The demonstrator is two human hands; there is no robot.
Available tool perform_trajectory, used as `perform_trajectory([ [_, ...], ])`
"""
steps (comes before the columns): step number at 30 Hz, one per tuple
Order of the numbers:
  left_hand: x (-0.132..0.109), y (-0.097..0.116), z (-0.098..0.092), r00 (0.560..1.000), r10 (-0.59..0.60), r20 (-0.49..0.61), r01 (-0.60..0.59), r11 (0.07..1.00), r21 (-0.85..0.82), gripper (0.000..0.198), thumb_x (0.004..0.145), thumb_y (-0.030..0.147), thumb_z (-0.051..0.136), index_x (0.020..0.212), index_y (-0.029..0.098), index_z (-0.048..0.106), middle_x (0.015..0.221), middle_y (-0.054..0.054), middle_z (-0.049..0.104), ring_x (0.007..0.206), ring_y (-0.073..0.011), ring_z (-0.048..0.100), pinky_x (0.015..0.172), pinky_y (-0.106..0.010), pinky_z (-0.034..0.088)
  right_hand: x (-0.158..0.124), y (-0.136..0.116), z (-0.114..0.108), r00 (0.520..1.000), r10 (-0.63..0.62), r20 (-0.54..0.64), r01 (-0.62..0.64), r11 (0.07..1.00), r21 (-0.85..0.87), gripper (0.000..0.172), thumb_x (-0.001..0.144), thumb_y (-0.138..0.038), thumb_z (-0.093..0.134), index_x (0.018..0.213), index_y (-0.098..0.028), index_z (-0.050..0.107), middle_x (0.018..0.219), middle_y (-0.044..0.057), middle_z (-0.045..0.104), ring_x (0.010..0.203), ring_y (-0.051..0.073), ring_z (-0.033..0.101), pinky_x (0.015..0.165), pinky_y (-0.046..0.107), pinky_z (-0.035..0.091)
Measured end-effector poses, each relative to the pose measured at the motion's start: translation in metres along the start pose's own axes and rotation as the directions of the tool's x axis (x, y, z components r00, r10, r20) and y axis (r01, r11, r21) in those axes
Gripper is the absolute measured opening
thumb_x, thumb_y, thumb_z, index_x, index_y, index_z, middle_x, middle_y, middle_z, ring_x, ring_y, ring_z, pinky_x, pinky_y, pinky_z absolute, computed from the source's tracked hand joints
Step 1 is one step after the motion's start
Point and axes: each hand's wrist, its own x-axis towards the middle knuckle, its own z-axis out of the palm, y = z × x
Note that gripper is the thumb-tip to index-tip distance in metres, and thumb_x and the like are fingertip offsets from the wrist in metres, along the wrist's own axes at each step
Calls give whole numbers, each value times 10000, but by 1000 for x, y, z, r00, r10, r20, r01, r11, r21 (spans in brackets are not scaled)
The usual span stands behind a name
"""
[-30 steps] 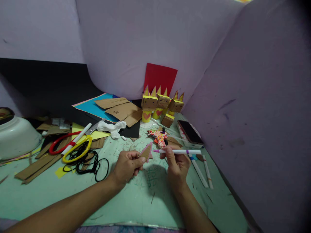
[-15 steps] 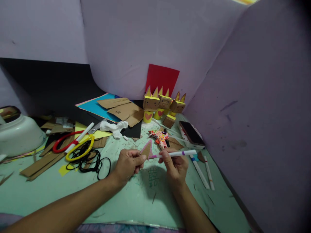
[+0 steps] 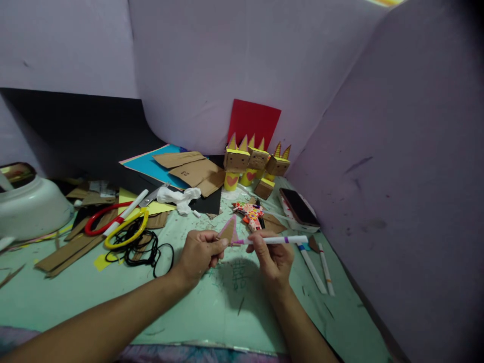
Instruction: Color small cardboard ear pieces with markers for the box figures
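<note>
Between the thumb and fingers of my left hand (image 3: 202,256) is a small cardboard triangle (image 3: 228,231), point up, with a purple-pink line along its edges. My right hand (image 3: 275,259) grips a white marker (image 3: 282,240) with a purple band, held almost level. Its purple tip meets the triangle's lower right corner. Just behind the hands lies a glue gun (image 3: 249,212) with a flowery pattern. Further back stand several cardboard figures (image 3: 237,161) with boxy heads, pointed ears and yellow bodies bearing hearts.
At left lie scissors (image 3: 145,222) with red and yellow handles, black cord (image 3: 145,252), cardboard strips (image 3: 68,256) and a white appliance (image 3: 34,206). A phone (image 3: 298,205) rests at right, near two markers (image 3: 313,269). Red card (image 3: 255,121) leans on the back wall.
The view has shifted very slightly. Both hands keep their hold, and the marker tip stays at the triangle's lower right corner.
</note>
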Motion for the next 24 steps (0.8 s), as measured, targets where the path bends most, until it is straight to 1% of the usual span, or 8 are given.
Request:
perform_trajectory([
  [1,0,0,0,1000,-2,2,2,1000,-7,261,573,366,630,475,145,532,378,46,460,295,-31,312,312,-170,163,0,-1,0,1000,-1,-16,1,1000,10,168,811,-253,552,694,-175,642,543,-8,588,475,128,553,475,253,419],
  [3,0,1,0,1000,-6,3,6,1000,-15,261,573,363,633,471,146,530,374,48,455,295,-30,311,313,-170,160,-1,-1,1,1000,-8,-12,8,1000,15,151,812,-240,552,711,-176,644,564,-4,595,495,132,562,486,258,425],
  [8,-1,1,0,1000,-1,-12,1,1000,-24,277,577,361,646,457,147,518,356,53,438,299,-32,316,318,-169,171,-1,-1,0,996,-2,94,5,999,-33,154,812,-237,552,702,-167,634,558,-1,585,475,127,547,462,251,411],
  [13,-1,-1,0,1000,1,-4,-1,1000,-17,288,584,367,641,451,146,513,341,55,421,295,-33,312,320,-168,171,-1,1,-2,995,-22,93,25,999,-26,143,822,-229,546,724,-171,632,570,-3,589,491,126,556,469,246,410],
  [17,-1,-1,0,1000,2,-5,-2,1000,-17,280,584,366,637,462,144,516,355,51,438,294,-31,314,315,-166,167,-2,4,-3,988,-63,138,71,996,-53,138,821,-219,548,726,-171,636,570,-4,592,490,124,558,478,248,421],
  [19,0,-1,0,1000,13,-3,-13,1000,-19,276,579,363,635,461,144,516,361,49,446,291,-30,314,311,-166,167,-2,4,-3,990,-75,117,80,996,-39,158,827,-222,539,712,-173,635,557,-5,590,489,125,560,482,249,428],
  [22,0,0,0,1000,4,4,-4,1000,-17,265,573,358,631,463,145,519,367,48,456,289,-30,316,307,-165,167,0,6,-2,998,-69,-3,69,998,-9,129,831,-224,541,762,-181,643,601,4,613,525,135,589,497,255,447],
  [24,0,1,0,1000,-8,14,8,1000,-12,247,572,356,628,481,146,536,376,46,467,291,-32,320,304,-165,165,1,7,-1,997,-67,-50,67,998,-9,102,827,-222,551,820,-191,648,638,9,632,563,147,612,514,264,462],
])
